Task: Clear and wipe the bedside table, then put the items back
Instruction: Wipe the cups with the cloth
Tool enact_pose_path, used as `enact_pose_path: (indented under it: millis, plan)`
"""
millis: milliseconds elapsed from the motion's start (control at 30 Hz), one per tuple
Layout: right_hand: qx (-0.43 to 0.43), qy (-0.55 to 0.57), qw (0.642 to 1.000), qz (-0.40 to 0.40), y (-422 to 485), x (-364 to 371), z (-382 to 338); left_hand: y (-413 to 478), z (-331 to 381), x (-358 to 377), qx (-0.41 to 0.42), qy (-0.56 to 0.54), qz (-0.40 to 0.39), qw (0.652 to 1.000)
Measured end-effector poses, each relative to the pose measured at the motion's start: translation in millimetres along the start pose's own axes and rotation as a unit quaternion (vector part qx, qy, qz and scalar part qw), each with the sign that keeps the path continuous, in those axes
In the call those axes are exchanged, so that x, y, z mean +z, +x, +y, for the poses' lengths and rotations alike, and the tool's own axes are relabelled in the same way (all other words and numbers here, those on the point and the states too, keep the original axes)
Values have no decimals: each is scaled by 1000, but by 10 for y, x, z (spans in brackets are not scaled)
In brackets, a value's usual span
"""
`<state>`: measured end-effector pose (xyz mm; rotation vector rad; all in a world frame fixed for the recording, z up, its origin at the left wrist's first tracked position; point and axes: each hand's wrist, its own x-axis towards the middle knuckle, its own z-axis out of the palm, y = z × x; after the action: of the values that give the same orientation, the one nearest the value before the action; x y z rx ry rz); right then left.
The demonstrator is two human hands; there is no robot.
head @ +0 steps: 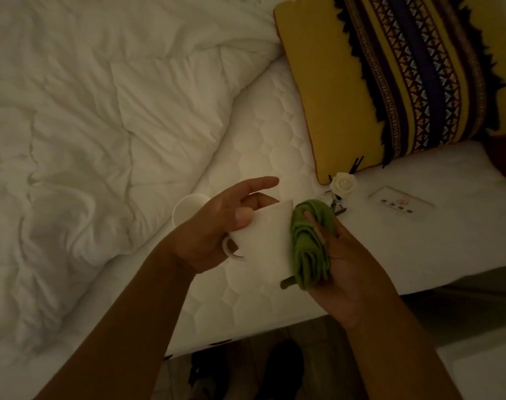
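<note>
Head view, left hand gripping tilted mug, right hand clutching cloth

I see a smooth, glazed-looking white mug in my left hand, soft green cloth in my right hand, quilted mattress fabric beneath them.

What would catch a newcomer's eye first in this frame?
At centre, the left hand holds a white mug while the right hand presses a folded green cloth against its side, above the mattress. At upper right lies a yellow cushion with dark patterned stripes; a rumpled white duvet fills the left.
</note>
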<state>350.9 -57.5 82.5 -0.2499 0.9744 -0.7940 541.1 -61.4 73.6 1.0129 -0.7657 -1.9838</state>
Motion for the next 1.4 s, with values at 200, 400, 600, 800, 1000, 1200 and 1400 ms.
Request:
enact_pose_path:
  millis: [200, 400, 600, 800, 1000, 1200, 1400]
  plan:
    - [13, 6, 1000, 6, -107, -34, 145, -35, 32, 0, -31, 4, -79, 996]
    - [-96, -169, 980, 43, -191, -18, 185, -3, 27, 34, -63, 128, 0, 990]
    - [-261, -595, 753, 108, -292, 172, 573, 34, -242, 219, -107, 116, 173, 972]
    - [-261, -639, 715, 113, -287, 77, 711, 81, -401, 306, -147, 142, 222, 953]
    - [-155, -372, 906, 128, -159, -69, 469, -15, -360, 179, -127, 113, 169, 971]
    - [-80, -80, 992, 50, -24, -268, 497, 1, -360, 76, -72, 92, 157, 981]
    - [-32, -74, 996, 32, 19, -450, 594, 140, -418, -42, -22, 116, 231, 966]
